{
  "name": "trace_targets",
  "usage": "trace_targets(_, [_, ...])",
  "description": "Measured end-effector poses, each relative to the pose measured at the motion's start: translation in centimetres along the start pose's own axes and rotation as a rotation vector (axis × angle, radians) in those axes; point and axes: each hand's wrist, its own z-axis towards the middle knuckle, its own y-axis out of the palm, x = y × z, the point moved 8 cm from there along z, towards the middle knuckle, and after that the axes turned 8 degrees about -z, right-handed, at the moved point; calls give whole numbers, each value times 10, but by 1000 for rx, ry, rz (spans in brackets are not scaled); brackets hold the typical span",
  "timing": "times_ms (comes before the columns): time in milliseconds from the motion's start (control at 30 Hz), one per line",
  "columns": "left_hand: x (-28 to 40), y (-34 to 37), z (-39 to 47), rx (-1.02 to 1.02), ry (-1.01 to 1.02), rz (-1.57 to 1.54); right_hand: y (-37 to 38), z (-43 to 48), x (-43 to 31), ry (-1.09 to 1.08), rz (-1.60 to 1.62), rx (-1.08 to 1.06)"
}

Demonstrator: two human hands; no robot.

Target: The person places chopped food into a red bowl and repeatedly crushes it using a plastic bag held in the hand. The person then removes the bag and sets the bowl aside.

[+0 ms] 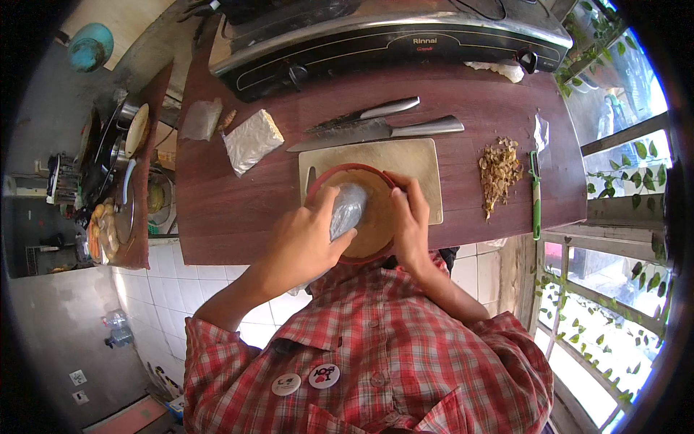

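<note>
A round red-rimmed bowl (379, 238) is held tilted in front of me, over the near part of a pale cutting board (374, 149). Its inside looks tan; I cannot tell whether that is its surface or its contents. My left hand (309, 238) grips a crumpled, clear plastic bag (349, 209), whose rounded end lies inside the bowl. The bag's contents look greyish and are not plain. Fingers of my right hand (410, 222) clasp the bowl's right rim, thumb on the near side. Two kitchen knives, one steel-handled (428, 126) and one darker-bladed (390, 107), lie beyond the board.
A foil-wrapped block (252, 142) and a plastic packet (201, 120) sit at left on the wooden table (233, 217). On the right are a pile of brown peelings (500, 171) and a green-handled peeler (535, 200). A Rinnai gas stove (379, 51) spans the back.
</note>
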Motion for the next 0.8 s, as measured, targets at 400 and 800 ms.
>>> trace_targets(400, [-3, -7, 12, 8, -94, -107, 46, 47, -9, 47, 350, -630])
trace_targets(800, [2, 2, 31, 20, 46, -14, 29, 37, -6, -78, 252, -254])
